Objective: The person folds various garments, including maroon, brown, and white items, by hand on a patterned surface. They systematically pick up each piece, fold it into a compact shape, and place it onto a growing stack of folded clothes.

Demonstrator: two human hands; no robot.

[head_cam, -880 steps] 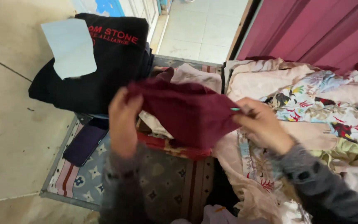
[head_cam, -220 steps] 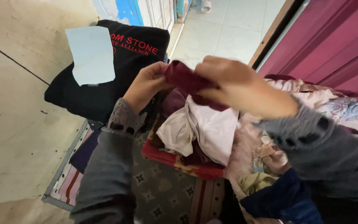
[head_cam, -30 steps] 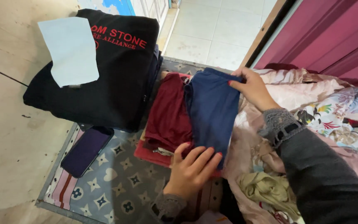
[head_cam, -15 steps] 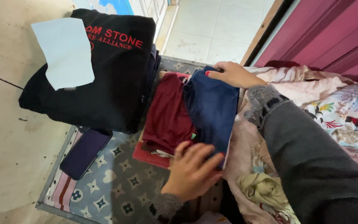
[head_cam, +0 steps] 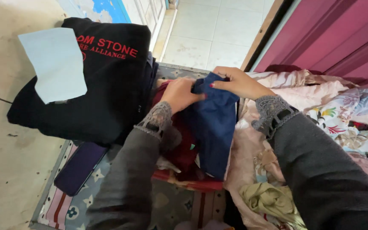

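A folded dark blue garment [head_cam: 213, 127] lies on a pile of maroon and red clothes [head_cam: 184, 153] on a patterned mat [head_cam: 64, 208]. My left hand [head_cam: 179, 93] grips the blue garment's far left corner. My right hand [head_cam: 235, 83] pinches the same far edge from the right. Both hands meet at the top of the garment. Grey knitted sleeves cover both my arms.
A folded black sweatshirt with red lettering [head_cam: 103, 81] lies at the left, a pale blue sheet [head_cam: 56, 64] on it. A dark phone [head_cam: 79, 168] lies on the mat. Floral and pink clothes [head_cam: 341, 115] are heaped on the right. A tiled floor [head_cam: 209, 34] lies beyond.
My left hand has moved from the near edge of the blue garment up to its far edge, beside my right hand.
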